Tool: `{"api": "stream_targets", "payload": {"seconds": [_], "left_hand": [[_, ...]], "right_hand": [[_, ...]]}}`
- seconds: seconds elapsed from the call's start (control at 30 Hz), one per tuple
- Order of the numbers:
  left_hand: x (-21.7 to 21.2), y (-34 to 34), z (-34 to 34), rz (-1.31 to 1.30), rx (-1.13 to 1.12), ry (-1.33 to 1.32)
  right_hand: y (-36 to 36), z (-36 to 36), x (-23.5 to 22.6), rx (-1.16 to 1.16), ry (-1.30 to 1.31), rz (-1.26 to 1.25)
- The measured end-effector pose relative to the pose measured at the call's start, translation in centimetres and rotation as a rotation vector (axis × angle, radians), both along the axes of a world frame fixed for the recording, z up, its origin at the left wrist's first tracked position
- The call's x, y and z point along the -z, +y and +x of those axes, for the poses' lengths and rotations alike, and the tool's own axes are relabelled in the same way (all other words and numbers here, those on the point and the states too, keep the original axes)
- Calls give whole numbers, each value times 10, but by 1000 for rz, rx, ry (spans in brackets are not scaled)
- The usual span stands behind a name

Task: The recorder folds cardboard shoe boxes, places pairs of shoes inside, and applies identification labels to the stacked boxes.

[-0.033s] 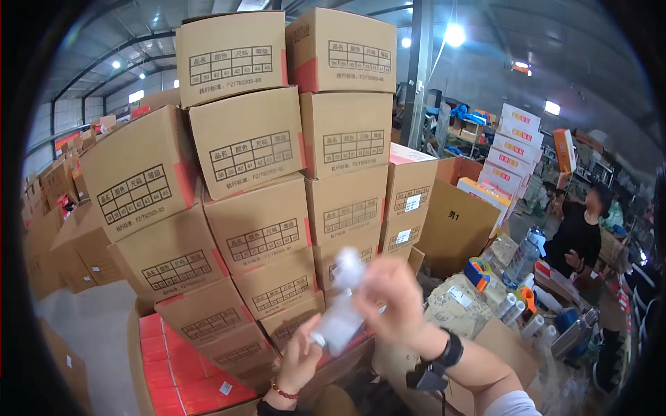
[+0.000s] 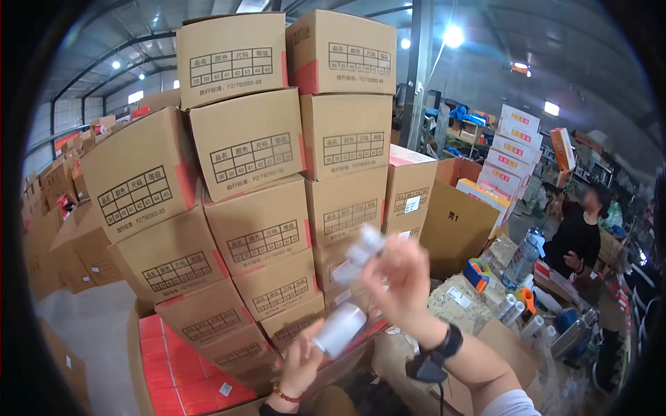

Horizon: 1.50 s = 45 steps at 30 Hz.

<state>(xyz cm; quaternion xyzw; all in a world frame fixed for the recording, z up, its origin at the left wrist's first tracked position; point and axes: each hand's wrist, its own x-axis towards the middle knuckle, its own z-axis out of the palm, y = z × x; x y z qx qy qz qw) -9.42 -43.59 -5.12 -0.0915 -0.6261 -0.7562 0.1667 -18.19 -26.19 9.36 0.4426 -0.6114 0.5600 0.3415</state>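
Observation:
My left hand, low in the middle, is closed round one end of a white roll, which looks like a label roll. Above and to the right of it, my right hand is blurred, with its fingers bent together on a crumpled whitish strip. Whether that strip is still joined to the roll, I cannot tell. Both hands are in front of a tall stack of brown cartons.
An open carton of red boxes stands at lower left. To the right, a cluttered table holds tape rolls, a large clear bottle and white rolls. Farther right, another person in black raises an orange-white box.
My right hand has shifted slightly up and right with the strip, widening the gap to the white roll. The left hand stays nearly in place, and the roll shows more sharply.

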Motion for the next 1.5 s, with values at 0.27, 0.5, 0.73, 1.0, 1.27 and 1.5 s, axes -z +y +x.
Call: {"api": "stream_targets", "payload": {"seconds": [0.27,0.5,0.73,1.0,1.27,1.5], "left_hand": [[18,39,48,-106,71,-73],[-3,39,70,-135,121,-69],[-9,42,71,-164,116,-164],[-19,48,65,-97,99,-169],[6,43,64,-148,75,-166],[16,53,52,-26,-416,89]], "right_hand": [[-16,-67,-66,544,270,-112],[-18,-82,-135,563,368,-40],[-5,-79,-193,528,312,-255],[-34,-76,-210,1079,515,-25],[-27,-56,-145,851,576,147],[6,-12,-81,234,37,192]]}}
